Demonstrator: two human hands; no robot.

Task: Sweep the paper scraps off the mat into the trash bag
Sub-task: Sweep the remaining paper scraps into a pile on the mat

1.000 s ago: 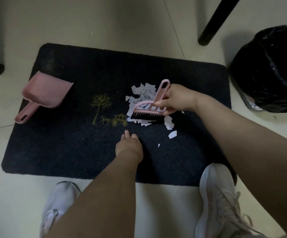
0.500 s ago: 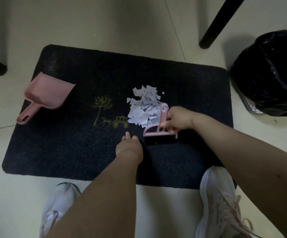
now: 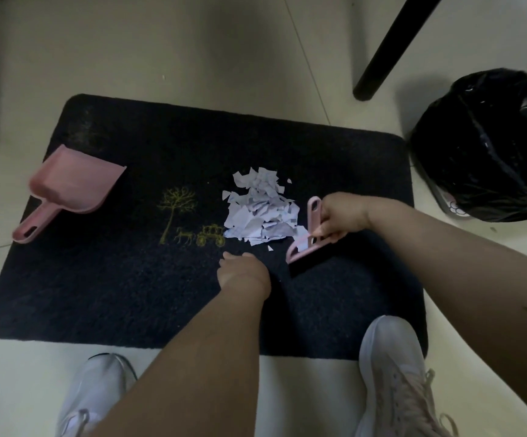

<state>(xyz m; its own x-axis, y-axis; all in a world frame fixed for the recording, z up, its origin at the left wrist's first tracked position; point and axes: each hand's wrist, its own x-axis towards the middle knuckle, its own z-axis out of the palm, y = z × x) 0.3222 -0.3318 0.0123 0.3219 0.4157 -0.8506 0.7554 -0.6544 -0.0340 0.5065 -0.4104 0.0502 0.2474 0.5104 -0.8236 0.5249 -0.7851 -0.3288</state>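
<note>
Scraps (image 3: 260, 209): heaped mid-mat (image 3: 129, 294). Right hand (image 3: 339, 220) grips brush (image 3: 308, 244) at heap's lower-right edge, gathering strays. Left hand (image 3: 243, 272) braced on mat below heap, fingers likely flat. Dustpan (image 3: 69, 190) idle left; bag (image 3: 489, 146) upper right.

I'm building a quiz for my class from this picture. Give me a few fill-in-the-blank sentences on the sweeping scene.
1. The right hand holds a pink ____ by its handle.
2. The paper scraps lie piled on the dark ____.
3. The pink dustpan lies at the mat's ____ edge, with no hand on it.
4. The trash bag is ____ in colour.

Missing words: brush; mat; left; black
</note>
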